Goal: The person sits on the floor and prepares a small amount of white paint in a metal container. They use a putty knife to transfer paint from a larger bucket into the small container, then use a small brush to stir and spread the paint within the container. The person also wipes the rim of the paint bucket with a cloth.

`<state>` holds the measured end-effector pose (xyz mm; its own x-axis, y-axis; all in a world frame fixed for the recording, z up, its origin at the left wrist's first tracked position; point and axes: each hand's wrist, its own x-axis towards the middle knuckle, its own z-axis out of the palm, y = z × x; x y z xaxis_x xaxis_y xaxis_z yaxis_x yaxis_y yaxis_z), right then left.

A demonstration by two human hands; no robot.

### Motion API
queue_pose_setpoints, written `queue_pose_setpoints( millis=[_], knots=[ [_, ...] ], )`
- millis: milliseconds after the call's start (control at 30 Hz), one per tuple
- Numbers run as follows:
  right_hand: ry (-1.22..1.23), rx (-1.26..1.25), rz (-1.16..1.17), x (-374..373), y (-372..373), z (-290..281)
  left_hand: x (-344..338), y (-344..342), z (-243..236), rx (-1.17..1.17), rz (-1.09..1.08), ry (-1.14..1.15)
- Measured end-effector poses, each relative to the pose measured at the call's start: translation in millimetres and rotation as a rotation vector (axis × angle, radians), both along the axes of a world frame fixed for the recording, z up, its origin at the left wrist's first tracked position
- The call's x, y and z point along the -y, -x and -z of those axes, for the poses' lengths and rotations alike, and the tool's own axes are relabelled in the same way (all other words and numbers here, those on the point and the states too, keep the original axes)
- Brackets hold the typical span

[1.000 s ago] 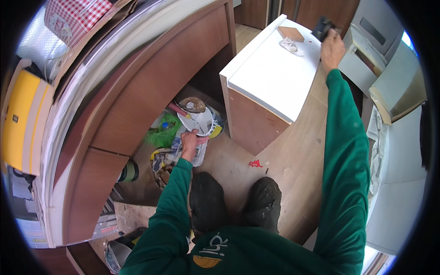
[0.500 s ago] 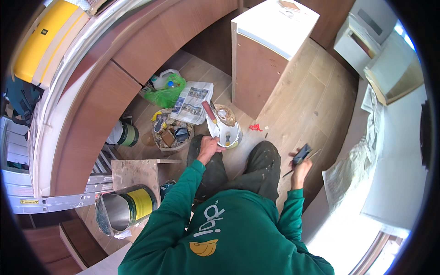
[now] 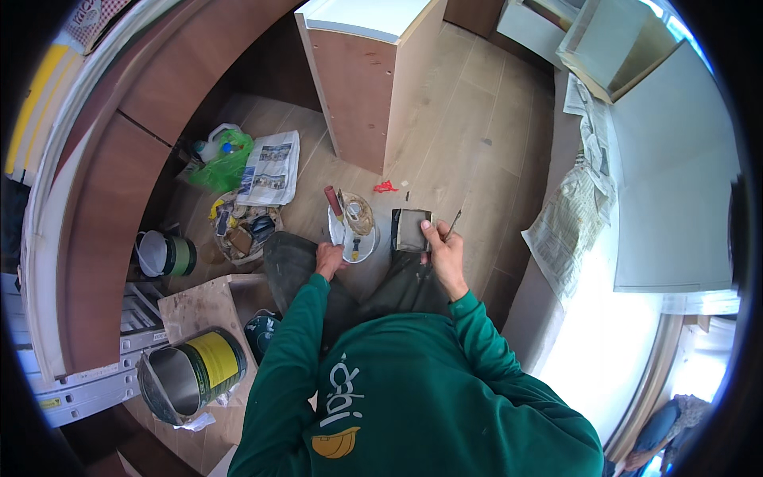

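Observation:
My left hand (image 3: 329, 261) is closed on the near left rim of a white bucket (image 3: 369, 246) between my knees. A red-handled tool (image 3: 332, 200) leans at the bucket's far left side, beside a brownish, crusted round thing (image 3: 358, 211). Inside stands a small tool with a yellow and dark handle (image 3: 356, 249). Right of the bucket, my right hand (image 3: 447, 256) grips a flat, dark grey rectangular block (image 3: 413, 228), its thumb on the near face. A thin stick-like tool (image 3: 455, 221) also juts up from that hand; its lower end is hidden.
Left of the bucket lie a rubbish-filled tub (image 3: 242, 238), newspaper (image 3: 270, 168) and a green plastic bag (image 3: 226, 165). Paint cans (image 3: 214, 358) stand farther left by a wooden step (image 3: 199, 308). A cabinet (image 3: 350, 95) rises ahead. Another person (image 3: 664, 433) shows at lower right.
My right hand has come inward toward the bucket, turning the grey block so its broad face shows. My left hand stays at the rim. The whole view has shifted.

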<state>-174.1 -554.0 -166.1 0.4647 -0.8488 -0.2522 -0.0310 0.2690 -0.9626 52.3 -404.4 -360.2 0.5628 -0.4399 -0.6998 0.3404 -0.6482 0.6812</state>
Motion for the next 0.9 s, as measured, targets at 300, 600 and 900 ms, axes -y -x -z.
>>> queue_pose_setpoints(
  millis=[300,600,900],
  knots=[
    [0.177,-0.164,-0.072,-26.0,-19.6,-1.5,-37.6,64.8,-154.5,0.463,-0.245,0.568],
    [0.629,-0.176,-0.152,-79.9,-36.7,-10.6,-12.3,85.9,-207.6,1.416,0.213,-0.032],
    [0.662,-0.439,-0.413,-76.2,-42.2,4.4,-44.9,86.6,-181.2,1.349,0.233,-0.002]
  ],
)
